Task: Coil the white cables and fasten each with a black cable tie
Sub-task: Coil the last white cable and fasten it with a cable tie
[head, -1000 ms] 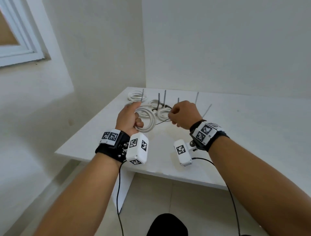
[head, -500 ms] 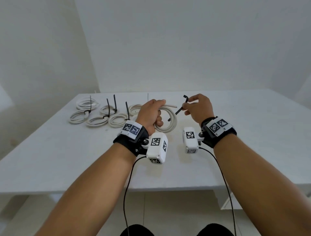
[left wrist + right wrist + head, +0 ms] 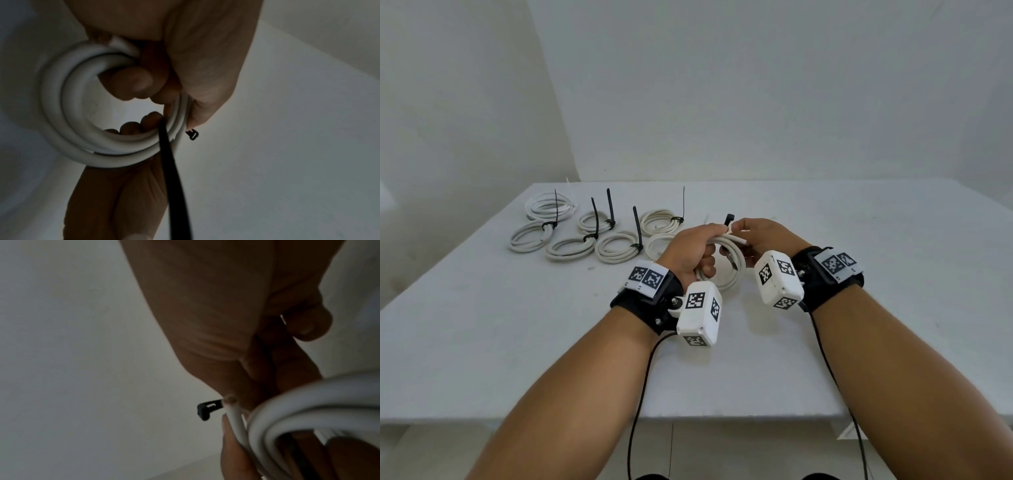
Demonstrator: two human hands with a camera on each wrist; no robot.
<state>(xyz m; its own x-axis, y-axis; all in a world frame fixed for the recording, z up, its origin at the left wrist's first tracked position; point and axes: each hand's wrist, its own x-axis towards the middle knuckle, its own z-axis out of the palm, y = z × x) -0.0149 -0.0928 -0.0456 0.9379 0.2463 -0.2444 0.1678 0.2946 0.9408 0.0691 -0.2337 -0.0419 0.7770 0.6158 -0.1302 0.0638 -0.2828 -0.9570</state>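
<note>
Six tied coils (image 3: 616,247) are laid on the table (image 3: 859,308), left of the hands. One white coil (image 3: 729,255) is clenched by the left hand (image 3: 688,250); its black tie (image 3: 174,178), pinched by the right hand (image 3: 763,236), is not yet threaded.

The right hand (image 3: 767,236) now sits against the left hand (image 3: 690,251), closing the gap between them. The black cable tie (image 3: 728,219) now lies against the white coil (image 3: 726,255), its head poking out toward 12 o'clock above the knuckles, its strap running through the coil's opening.
</note>
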